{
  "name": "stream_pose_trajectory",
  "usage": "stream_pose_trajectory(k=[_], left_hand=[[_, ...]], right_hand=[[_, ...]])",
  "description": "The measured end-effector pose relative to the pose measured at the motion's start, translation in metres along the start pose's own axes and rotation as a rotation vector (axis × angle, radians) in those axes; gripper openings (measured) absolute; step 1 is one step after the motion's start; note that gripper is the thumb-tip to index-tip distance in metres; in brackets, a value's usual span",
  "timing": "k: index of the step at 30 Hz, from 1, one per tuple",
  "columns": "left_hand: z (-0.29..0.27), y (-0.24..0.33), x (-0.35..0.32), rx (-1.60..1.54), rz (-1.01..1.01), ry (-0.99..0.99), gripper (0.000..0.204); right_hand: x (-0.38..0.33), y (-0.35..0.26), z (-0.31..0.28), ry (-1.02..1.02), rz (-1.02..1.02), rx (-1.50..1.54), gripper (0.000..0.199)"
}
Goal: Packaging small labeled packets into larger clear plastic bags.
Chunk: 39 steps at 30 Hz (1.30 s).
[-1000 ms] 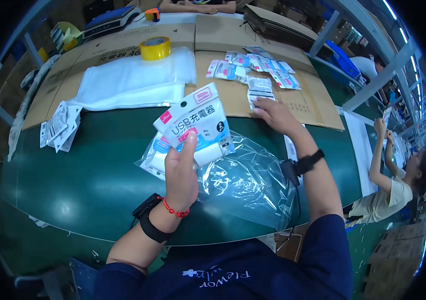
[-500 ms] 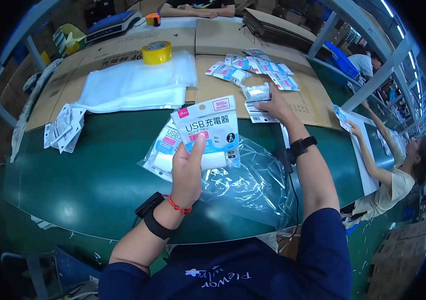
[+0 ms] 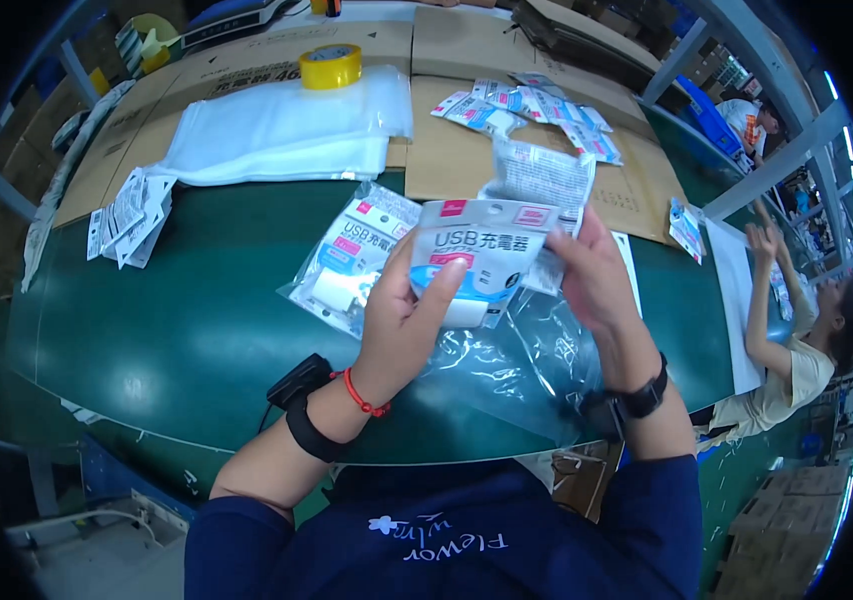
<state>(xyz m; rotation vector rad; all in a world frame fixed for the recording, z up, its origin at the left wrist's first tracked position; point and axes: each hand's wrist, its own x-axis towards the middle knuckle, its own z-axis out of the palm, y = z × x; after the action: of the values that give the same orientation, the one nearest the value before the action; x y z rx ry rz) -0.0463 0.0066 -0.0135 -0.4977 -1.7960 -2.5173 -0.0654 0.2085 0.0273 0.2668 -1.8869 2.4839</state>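
Note:
My left hand (image 3: 402, 315) grips a packaged USB charger (image 3: 482, 245), its white and blue front turned up and the thumb across it. My right hand (image 3: 597, 275) is closed on a second charger package (image 3: 544, 178), which shows a side of small print. That second package stands behind the first, and the two overlap in front of me. Under them on the green table lies another charger package (image 3: 367, 235) on or in a clear plastic bag (image 3: 517, 370); which one I cannot tell. More charger packages (image 3: 547, 105) lie in a loose pile on cardboard beyond my right hand.
White plastic bags (image 3: 282, 135) lie stacked at the back left, a yellow tape roll (image 3: 331, 67) on top. White printed cards (image 3: 132, 220) sit left of them. A person (image 3: 797, 330) works at the right, beside a metal frame post (image 3: 777, 165). A scale (image 3: 237, 20) stands far left.
My right hand has come back toward me from the pile with a charger package, bringing it up behind the one in my left hand. The left-hand package has shifted slightly right.

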Motion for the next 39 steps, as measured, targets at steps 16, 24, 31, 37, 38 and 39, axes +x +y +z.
stream_pose_trajectory(k=[16, 24, 31, 37, 38, 39], left_hand=[[0.022, -0.009, -0.014, 0.104, -0.165, -0.248, 0.029], [0.032, -0.005, -0.022, 0.101, -0.045, -0.189, 0.028], [0.041, -0.014, -0.027, 0.208, -0.090, -0.179, 0.030], [0.070, -0.015, -0.029, 0.016, -0.070, -0.123, 0.024], [0.069, -0.016, -0.027, 0.015, -0.082, -0.141, 0.024], [0.062, -0.015, -0.022, 0.102, -0.069, -0.163, 0.022]], right_hand=[[-0.075, 0.025, 0.014, 0.106, -0.022, 0.095, 0.041], [-0.081, 0.027, 0.017, 0.147, -0.020, -0.004, 0.036], [-0.094, 0.021, 0.023, 0.213, -0.094, 0.037, 0.037], [-0.105, 0.024, 0.000, 0.381, -0.057, 0.112, 0.038], [-0.104, 0.024, -0.005, 0.446, -0.057, 0.169, 0.037], [-0.104, 0.022, -0.018, 0.522, -0.076, 0.183, 0.037]])
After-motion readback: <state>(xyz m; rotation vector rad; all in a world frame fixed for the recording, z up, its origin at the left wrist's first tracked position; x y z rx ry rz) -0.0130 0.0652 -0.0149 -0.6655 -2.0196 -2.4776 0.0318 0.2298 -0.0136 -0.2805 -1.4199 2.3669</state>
